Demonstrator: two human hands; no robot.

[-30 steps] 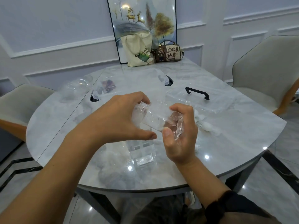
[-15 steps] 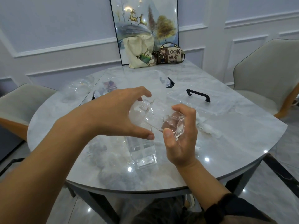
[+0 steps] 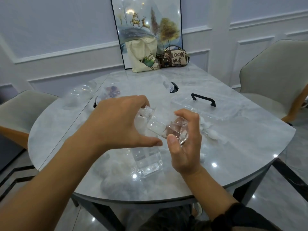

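Observation:
A small clear plastic container hangs above the table between both hands, tilted down to the right. My left hand curls over its upper left end, fingertips on the cap-like part and thumb stretched out underneath. My right hand grips the lower right end, where something pinkish shows through the plastic. Straight below, a clear rectangular box stands on the marble table.
A clear lidded case with a black handle lies behind the hands, and another black handle sits further back. White fluffy bits lie to the right. A tote bag, handbag and framed picture stand at the wall; chairs flank the table.
My left hand loosened and spread over the container's left end, thumb now stretched beneath. My right hand kept its grip. The container barely moved.

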